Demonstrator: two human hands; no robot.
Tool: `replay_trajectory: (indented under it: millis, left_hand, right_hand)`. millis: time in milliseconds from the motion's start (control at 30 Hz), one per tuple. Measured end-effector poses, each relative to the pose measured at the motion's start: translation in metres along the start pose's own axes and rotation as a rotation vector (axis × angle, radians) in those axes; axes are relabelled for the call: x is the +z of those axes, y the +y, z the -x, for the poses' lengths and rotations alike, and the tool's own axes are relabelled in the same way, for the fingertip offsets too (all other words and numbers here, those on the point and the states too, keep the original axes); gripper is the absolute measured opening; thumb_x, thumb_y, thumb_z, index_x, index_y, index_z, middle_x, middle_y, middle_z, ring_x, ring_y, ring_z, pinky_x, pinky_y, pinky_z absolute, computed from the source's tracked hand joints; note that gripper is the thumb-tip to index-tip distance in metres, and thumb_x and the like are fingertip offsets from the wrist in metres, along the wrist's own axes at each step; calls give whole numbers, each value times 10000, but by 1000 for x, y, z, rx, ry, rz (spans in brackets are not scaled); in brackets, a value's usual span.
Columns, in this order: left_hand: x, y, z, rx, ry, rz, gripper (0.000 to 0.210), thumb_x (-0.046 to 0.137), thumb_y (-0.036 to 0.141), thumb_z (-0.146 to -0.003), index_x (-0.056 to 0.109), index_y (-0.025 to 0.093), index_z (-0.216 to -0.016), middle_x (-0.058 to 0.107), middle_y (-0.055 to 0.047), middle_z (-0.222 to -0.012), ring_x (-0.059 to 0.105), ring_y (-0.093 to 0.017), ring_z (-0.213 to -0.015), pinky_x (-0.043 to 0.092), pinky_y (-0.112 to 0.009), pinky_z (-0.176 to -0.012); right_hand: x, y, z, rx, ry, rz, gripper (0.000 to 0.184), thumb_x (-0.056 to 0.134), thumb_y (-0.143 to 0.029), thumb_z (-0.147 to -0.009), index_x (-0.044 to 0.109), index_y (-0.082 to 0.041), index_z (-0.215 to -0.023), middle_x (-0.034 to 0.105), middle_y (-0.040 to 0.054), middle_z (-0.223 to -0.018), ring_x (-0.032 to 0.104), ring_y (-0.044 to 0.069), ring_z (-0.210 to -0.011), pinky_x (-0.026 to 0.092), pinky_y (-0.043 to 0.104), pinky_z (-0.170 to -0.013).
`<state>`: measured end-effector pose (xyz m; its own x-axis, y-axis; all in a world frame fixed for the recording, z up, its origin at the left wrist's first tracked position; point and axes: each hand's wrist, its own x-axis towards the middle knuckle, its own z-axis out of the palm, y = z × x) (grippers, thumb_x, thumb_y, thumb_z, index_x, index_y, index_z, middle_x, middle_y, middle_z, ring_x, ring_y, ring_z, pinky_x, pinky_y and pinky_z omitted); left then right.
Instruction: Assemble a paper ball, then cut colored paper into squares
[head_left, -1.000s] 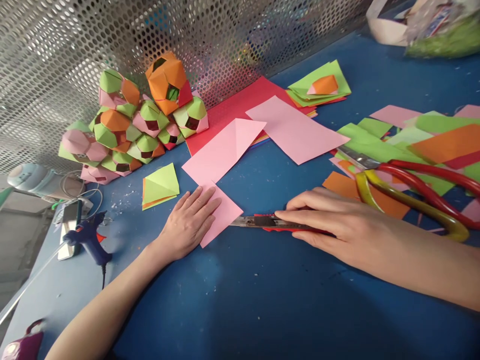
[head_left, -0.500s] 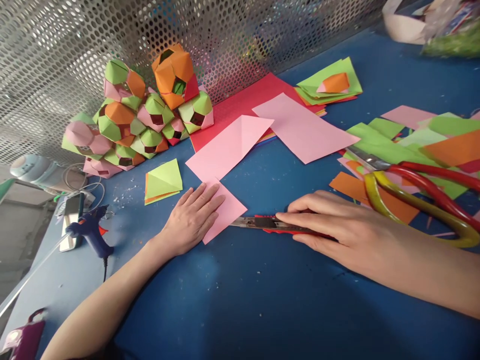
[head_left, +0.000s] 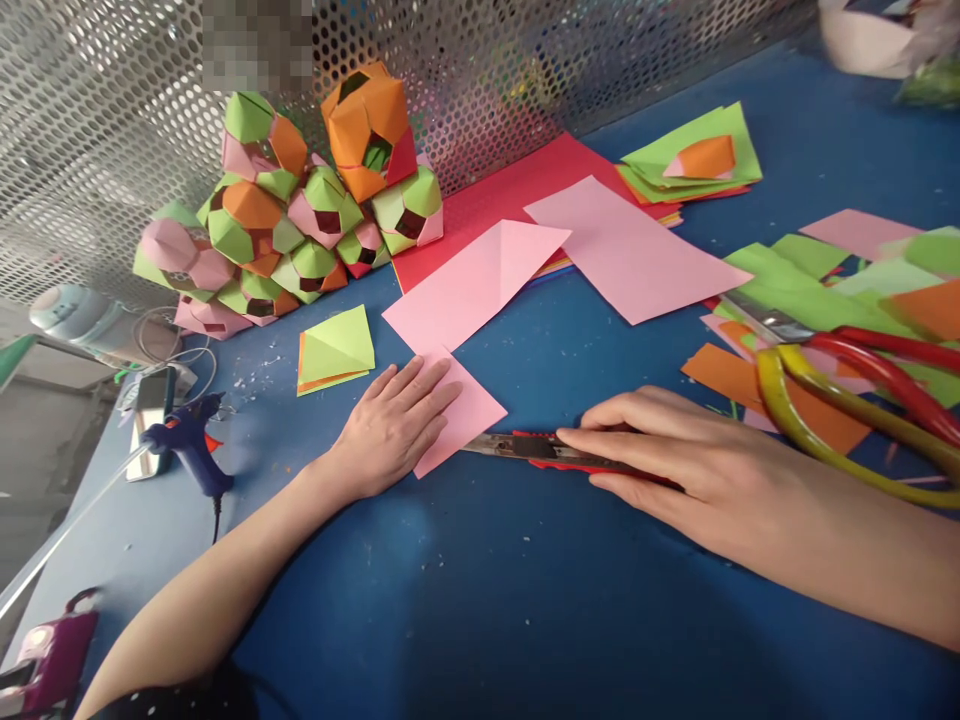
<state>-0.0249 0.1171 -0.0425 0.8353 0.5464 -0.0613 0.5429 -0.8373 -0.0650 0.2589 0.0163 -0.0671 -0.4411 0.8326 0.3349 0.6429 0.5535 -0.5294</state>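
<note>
"Pink sheet [head_left: 480, 405], head view: flat on the blue tabletop [head_left: 600, 610], partly covered by the left hand [head_left: 394, 430]. That hand is spread palm down upon it, fingers extended, grasping nothing."

"And the right hand [head_left: 686, 455]?"

"To the right of the sheet, closed about a red utility knife [head_left: 534, 449]. The blade meets the sheet's near edge; whether it passes between folded layers cannot be told."

"Which step is illustrated?"

"Judging by the pose, a cut at that edge. The next move calls for the left hand to steady the sheet, fingers clear of the blade's line, while the right guides the knife low and evenly."

"Are containers present?"

"Beyond the sheet, far to its left, a pale blue bottle [head_left: 71, 310], contents hidden. Nearer, also beyond and left, stand hollow folded-paper units [head_left: 251, 205]; green shows through an opening in the orange unit [head_left: 358, 135]. Far beyond the sheet, to its right, what seems a clear bag [head_left: 934, 85] holds something green, too blurred to name."
</note>
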Motion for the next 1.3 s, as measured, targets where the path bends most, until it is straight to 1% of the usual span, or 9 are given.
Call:
replay_trajectory:
  millis: [100,267,433,600,767,867,1033,1167,1300]
  left_hand:
    - [-1,0,0,4,-3,-6,471,242,289,-1030,393,192,-1465,323,-87,-1569,278,-278,-1461,306,-508,-1156]
    - [1,0,0,6,7,-21,470,238,292,-1032,397,193,-1463,329,-77,-1568,290,-280,-1455,310,-498,-1156]
    - [1,0,0,7,11,-27,466,244,280,-1031,395,189,-1463,333,-78,-1566,295,-280,-1453,315,-498,-1152]
    - [2,0,0,17,21,-28,466,245,279,-1031,400,185,-1460,344,-87,-1560,309,-286,-1446,327,-504,-1142]
    - [1,0,0,9,17,-26,468,240,283,-1031,401,188,-1460,348,-86,-1558,312,-284,-1445,328,-503,-1142]
    - [1,1,-1,6,7,-24,471,235,283,-1030,402,187,-1460,353,-90,-1556,315,-288,-1444,327,-504,-1142]
    - [1,1,-1,-1,-2,-14,470,236,288,-1030,406,194,-1458,345,-81,-1560,311,-281,-1446,322,-499,-1146]
    - [0,2,-1,-8,-1,-11,468,241,288,-1030,397,201,-1463,344,-76,-1562,302,-271,-1451,316,-488,-1152]
    - [0,2,-1,-3,-4,-12,469,238,287,-1031,395,201,-1464,347,-77,-1560,314,-276,-1445,320,-496,-1147]
  right_hand:
    - [1,0,0,-37,17,-13,280,415,-218,-991,631,-220,-1169,605,61,-969,598,174,-916,518,292,-792]
    - [1,1,1,-21,6,3,277,416,-248,-993,639,-238,-1157,606,55,-956,607,169,-871,527,284,-776]
    - [3,1,2,-71,26,18,293,399,-210,-992,647,-207,-1148,605,65,-967,603,169,-909,525,279,-805]
    - [6,-1,1,-66,40,31,282,413,-197,-986,638,-193,-1157,597,66,-953,596,167,-876,520,279,-755]
    - [8,-3,1,-96,43,34,296,402,-184,-987,643,-195,-1159,597,66,-963,590,168,-887,518,290,-786]
    - [5,-5,0,-98,57,40,279,427,-167,-974,648,-166,-1145,603,73,-943,594,169,-869,523,284,-763]
    - [1,-8,-3,-116,6,51,273,448,-152,-961,652,-164,-1141,613,71,-927,606,164,-853,532,270,-751]
    - [3,-8,-2,-105,42,51,267,451,-160,-963,642,-162,-1149,610,71,-926,602,171,-855,523,284,-747]
    - [4,-9,-3,-119,23,56,260,456,-154,-959,650,-151,-1133,610,69,-911,605,163,-846,523,273,-751]
